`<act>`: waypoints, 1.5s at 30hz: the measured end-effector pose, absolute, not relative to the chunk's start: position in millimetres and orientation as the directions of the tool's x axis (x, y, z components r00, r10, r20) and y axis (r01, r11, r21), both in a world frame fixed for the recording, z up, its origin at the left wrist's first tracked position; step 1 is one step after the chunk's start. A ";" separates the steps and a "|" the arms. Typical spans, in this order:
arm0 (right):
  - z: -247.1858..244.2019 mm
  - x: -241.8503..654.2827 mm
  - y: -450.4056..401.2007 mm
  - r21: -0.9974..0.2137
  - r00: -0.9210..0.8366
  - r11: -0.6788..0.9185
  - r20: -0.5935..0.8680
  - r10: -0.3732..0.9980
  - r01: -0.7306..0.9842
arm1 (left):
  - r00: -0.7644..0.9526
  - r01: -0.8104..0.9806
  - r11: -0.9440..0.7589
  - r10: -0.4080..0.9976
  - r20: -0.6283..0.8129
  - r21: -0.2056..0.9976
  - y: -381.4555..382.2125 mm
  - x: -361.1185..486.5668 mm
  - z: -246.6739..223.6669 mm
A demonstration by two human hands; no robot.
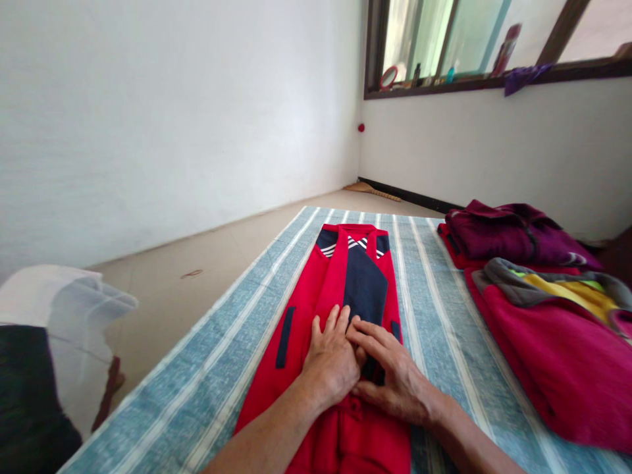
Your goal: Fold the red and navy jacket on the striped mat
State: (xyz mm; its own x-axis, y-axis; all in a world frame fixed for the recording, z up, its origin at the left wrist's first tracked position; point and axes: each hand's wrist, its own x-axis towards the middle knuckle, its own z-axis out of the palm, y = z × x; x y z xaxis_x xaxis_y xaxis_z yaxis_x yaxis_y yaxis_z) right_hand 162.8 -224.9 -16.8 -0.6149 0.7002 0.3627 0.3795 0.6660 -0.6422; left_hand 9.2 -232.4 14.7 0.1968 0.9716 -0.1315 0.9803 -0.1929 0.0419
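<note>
A red garment with navy panels point(328, 296) lies flat and lengthwise on a blue-and-white striped sheet point(207, 368). Its collar points away from me and shows white stripes. My left hand point(330, 359) rests on the red front with its fingers spread, touching the edge of the navy centre panel point(364, 286). My right hand point(392, 372) lies across the panel's lower end, its fingertips meeting my left hand. Neither hand clearly holds a fold. The hands hide the middle of the garment.
Folded clothes lie on the sheet to the right: a maroon garment point(513, 234) and a red fleece with grey and yellow point(553, 349). A white cloth point(64, 296) and dark fabric point(29, 395) are at lower left. A broom point(370, 191) lies by the far wall.
</note>
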 end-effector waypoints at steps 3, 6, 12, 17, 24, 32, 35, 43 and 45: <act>-17.3 162.7 -224.7 -0.638 -0.616 0.666 0.359 0.701 0.386 | 0.199 0.980 -0.194 0.972 -0.126 0.049 -232.7 9.0 15.9; -17.2 162.7 -224.6 -0.633 -0.615 0.671 0.366 0.698 0.385 | 0.195 0.980 -0.189 0.972 -0.132 0.057 -232.9 9.0 17.2; -16.5 162.8 -224.8 -0.638 -0.615 0.662 0.353 0.705 0.393 | 0.189 0.981 -0.182 0.970 -0.150 0.059 -232.5 9.7 18.3; -16.8 162.8 -224.7 -0.642 -0.612 0.659 0.353 0.707 0.391 | 0.185 0.982 -0.178 0.972 -0.148 0.062 -232.4 9.3 16.5; -17.1 162.8 -224.5 -0.640 -0.611 0.661 0.355 0.707 0.392 | 0.186 0.981 -0.178 0.975 -0.123 0.071 -232.4 9.0 14.7; -18.0 162.8 -224.6 -0.632 -0.613 0.669 0.364 0.701 0.390 | 0.172 0.984 -0.163 0.973 -0.154 0.072 -232.5 9.9 17.6; -17.5 163.0 -224.9 -0.643 -0.613 0.660 0.354 0.706 0.388 | 0.176 0.983 -0.166 0.972 -0.154 0.076 -232.5 10.0 18.5; -17.5 163.3 -224.8 -0.658 -0.611 0.651 0.350 0.710 0.380 | 0.176 0.984 -0.171 0.973 -0.148 0.050 -232.8 10.3 17.9; -17.0 163.2 -224.9 -0.658 -0.608 0.654 0.359 0.708 0.374 | 0.180 0.983 -0.175 0.974 -0.135 0.050 -232.7 9.8 16.4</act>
State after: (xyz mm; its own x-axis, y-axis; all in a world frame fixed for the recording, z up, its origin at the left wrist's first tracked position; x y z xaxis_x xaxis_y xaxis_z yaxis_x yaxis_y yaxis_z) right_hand 163.2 -224.9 -17.0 -0.6080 0.7083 0.3587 0.3735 0.6539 -0.6579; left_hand 9.8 -232.7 16.4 0.1804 0.9742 -0.1353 0.9833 -0.1752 0.0497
